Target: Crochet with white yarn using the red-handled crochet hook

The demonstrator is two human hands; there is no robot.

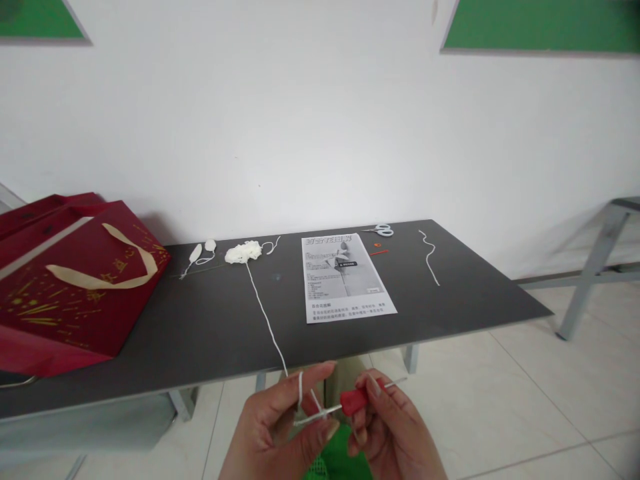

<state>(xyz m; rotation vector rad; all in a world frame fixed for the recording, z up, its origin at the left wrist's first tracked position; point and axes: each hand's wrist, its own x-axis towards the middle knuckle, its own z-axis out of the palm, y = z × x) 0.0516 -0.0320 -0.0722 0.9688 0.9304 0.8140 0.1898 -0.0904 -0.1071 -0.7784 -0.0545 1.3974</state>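
My right hand (395, 427) is closed around the red grip of a crochet hook (354, 402), its metal shaft pointing left. In my left hand (277, 427), thumb and fingers pinch white yarn (301, 387) close to the hook's tip, with a strand looped over the raised index finger. A short yarn end stands up where yarn and hook meet. From the finger, the strand runs back over the table edge to a loose white yarn bundle (243, 253). Both hands are in front of the table, above my lap.
On the dark table (210, 333) lie a printed sheet (320, 310), scissors (384, 231), a thin red stick (379, 253), a small orange item (377, 245), a loose yarn piece (430, 257) and two white crocheted pieces (195, 254). A red gift bag (100, 307) stands at left.
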